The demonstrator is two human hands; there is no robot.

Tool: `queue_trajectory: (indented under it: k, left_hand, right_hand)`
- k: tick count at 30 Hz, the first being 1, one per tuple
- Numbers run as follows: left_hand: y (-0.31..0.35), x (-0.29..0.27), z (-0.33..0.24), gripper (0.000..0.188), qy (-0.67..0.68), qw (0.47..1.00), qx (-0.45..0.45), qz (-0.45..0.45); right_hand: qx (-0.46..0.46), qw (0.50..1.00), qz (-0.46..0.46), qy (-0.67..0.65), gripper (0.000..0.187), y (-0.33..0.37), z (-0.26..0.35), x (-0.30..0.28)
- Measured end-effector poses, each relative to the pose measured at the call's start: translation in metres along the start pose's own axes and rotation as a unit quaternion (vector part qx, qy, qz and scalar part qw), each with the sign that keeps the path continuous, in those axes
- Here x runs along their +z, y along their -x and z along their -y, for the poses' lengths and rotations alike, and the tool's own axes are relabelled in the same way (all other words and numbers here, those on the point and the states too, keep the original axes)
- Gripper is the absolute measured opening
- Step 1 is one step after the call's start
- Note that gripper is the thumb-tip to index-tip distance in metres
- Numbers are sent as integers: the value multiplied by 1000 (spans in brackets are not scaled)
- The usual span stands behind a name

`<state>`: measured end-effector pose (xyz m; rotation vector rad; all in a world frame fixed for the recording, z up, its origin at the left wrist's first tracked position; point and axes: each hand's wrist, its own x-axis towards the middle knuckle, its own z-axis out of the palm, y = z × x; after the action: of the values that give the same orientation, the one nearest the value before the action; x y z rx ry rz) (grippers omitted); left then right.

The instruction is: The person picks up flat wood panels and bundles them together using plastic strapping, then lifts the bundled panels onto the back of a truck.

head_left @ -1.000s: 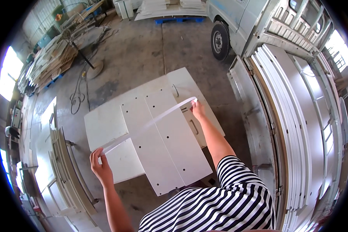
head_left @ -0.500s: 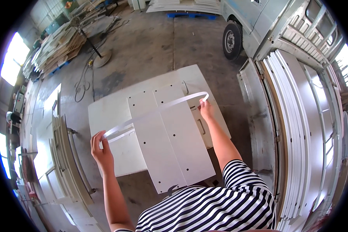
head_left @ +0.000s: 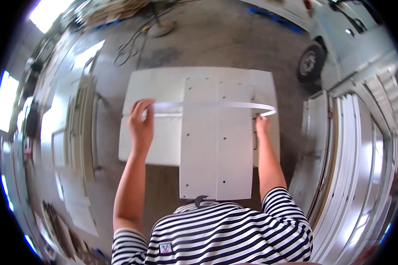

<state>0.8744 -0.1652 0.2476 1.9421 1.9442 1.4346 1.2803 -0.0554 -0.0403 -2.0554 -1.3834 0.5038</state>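
A long, narrow white strip [head_left: 208, 104] stretches between my hands above the white panels, looped back on itself at the right end. My left hand [head_left: 141, 121] is closed on its left part, fingers bent over it. On the other side, my right hand [head_left: 263, 125] pinches it just below the bend. Under the strip, two white panels with small dark holes, a left panel [head_left: 201, 154] and a right panel [head_left: 236, 154], lie side by side. They rest across a larger white board [head_left: 159, 148], which has handles on its right part.
A truck [head_left: 360, 48] stands at the far right. White panels [head_left: 345, 163] are stacked upright at its side, behind a lowered metal flap [head_left: 311, 145]. More boards [head_left: 82, 128] stand on the left. A round-based stand [head_left: 161, 29] and a cable [head_left: 130, 46] are on the far floor.
The whole view has swung, so the board and truck appear turned and shifted right. The strip now runs nearly level across the panels. Both hands still hold it.
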Motion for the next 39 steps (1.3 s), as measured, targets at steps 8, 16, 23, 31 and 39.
queue_trajectory:
  k: [8, 16, 23, 31, 39]
  left_hand:
    - [14, 4, 10, 21, 75, 994, -66, 34]
    - [30, 17, 54, 18, 41, 999, 10, -22]
    - [3, -53, 67, 11, -6, 999, 38, -35]
    - [9, -86, 58, 8, -21, 995, 99, -4]
    - [152, -47, 113, 4, -28, 995, -21, 97]
  right_hand:
    - [51, 976, 107, -183, 39, 25, -15, -38]
    - [101, 963, 84, -237, 50, 104, -54, -72]
    - [63, 957, 103, -262, 60, 76, 12, -113]
    - [42, 967, 98, -233, 82, 94, 63, -115]
    - [-218, 965, 94, -108, 65, 109, 78, -96]
